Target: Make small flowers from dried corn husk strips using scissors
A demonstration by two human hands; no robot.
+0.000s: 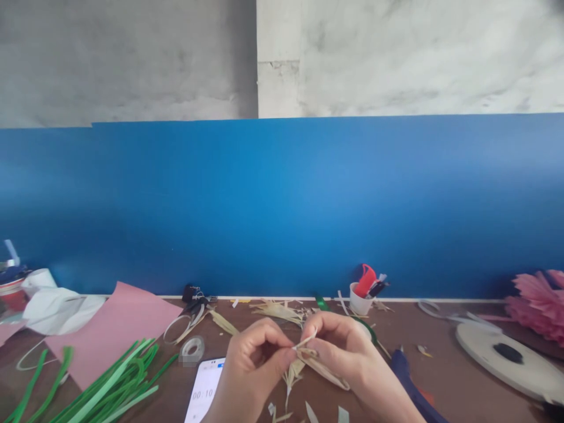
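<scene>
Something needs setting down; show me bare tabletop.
Widest: brown tabletop between blue tool and cream disc; a scrap lies near the tool. Smaller: between green stems and phone. Crowded: around left hand and right hand, among pale strips.

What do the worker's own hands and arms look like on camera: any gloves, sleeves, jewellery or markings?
Both the left hand and the right hand are bare, ungloved. No ring, watch, bracelet or marking shows. The visible part of the right forearm has no sleeve; the left arm is mostly out of frame.
</scene>
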